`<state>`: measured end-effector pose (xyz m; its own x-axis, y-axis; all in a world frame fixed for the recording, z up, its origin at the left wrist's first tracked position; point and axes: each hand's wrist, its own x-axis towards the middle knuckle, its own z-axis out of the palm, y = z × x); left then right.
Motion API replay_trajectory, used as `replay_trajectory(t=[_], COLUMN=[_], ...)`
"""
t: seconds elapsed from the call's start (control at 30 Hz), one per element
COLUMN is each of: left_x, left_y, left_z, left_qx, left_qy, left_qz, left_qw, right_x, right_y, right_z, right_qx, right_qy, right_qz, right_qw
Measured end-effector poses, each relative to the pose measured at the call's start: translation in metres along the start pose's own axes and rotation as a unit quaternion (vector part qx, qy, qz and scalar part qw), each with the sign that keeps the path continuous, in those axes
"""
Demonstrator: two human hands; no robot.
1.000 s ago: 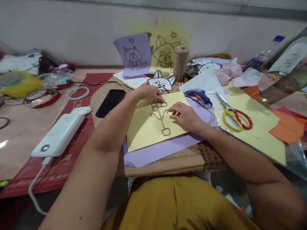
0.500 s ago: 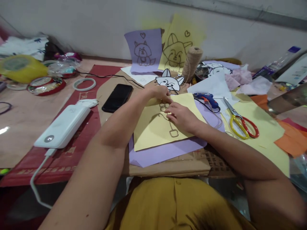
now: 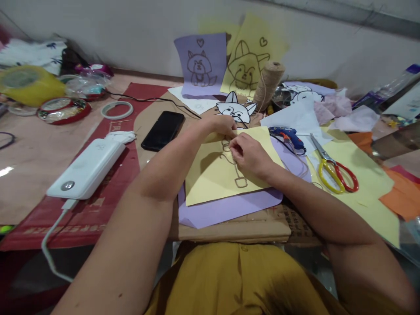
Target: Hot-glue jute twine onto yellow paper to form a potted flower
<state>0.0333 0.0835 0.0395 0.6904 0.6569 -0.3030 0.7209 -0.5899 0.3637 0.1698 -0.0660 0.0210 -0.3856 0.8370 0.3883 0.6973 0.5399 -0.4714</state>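
A yellow sheet (image 3: 210, 175) lies over a purple sheet (image 3: 216, 212). Brown cord lines on the yellow sheet form a square outline (image 3: 241, 182) on a stem and a small shape near my fingers. My left hand (image 3: 226, 125) is at the sheet's upper part, fingers bent and closed, tips hidden. Just right of it, my right hand (image 3: 251, 156) is curled, thumb and forefinger pinched over the cord lines; whatever lies between them is hidden. A white paper animal-head cutout (image 3: 234, 108) lies behind my hands. A spool of twine (image 3: 269, 83) stands beyond.
To the right are a blue glue gun (image 3: 288, 137) and scissors (image 3: 333, 168). A black phone (image 3: 163, 130), a white power bank (image 3: 87, 168) and a tape roll (image 3: 117, 110) lie left. Purple (image 3: 201, 48) and yellow (image 3: 244, 39) pictures lean at the wall.
My right hand's fingers, stretched over the sheet before, have curled into a pinch. My left hand stays at the sheet's upper part. The whole view has shifted slightly.
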Motion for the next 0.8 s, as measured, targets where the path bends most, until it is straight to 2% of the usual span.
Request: replay_trajectory(t=[0.07,0.13,0.3,0.37,0.5,0.6,0.7,0.8], left_x=[0.002,0.002,-0.003,-0.004,-0.001,0.002,0.004,0.004], left_y=[-0.002,-0.002,0.003,0.004,0.002,0.000,-0.002,-0.002], left_z=[0.001,0.001,-0.001,-0.002,0.000,0.001,0.002,0.002], left_qx=[0.011,0.022,0.020,0.016,0.013,0.010,0.008,0.007], left_qy=[0.007,0.008,0.010,0.016,0.018,0.017,0.020,0.022], left_qz=[0.007,0.003,-0.010,-0.006,-0.003,-0.003,-0.002,0.001], left_qw=[1.000,1.000,1.000,1.000,1.000,1.000,1.000,1.000], right_x=[-0.001,-0.001,-0.001,-0.002,-0.007,-0.009,-0.009,-0.010], right_y=[-0.002,-0.004,-0.008,-0.010,-0.009,-0.004,0.000,-0.001], right_z=[-0.001,0.000,0.007,0.007,-0.001,-0.006,-0.007,-0.003], right_qx=[0.006,-0.007,-0.098,-0.108,-0.051,-0.013,-0.011,-0.030], right_qy=[0.005,-0.015,-0.156,-0.181,-0.179,-0.147,-0.125,-0.146], right_qz=[-0.022,-0.037,-0.023,-0.028,-0.014,0.004,0.002,-0.009], right_qw=[1.000,0.999,0.983,0.977,0.983,0.989,0.992,0.989])
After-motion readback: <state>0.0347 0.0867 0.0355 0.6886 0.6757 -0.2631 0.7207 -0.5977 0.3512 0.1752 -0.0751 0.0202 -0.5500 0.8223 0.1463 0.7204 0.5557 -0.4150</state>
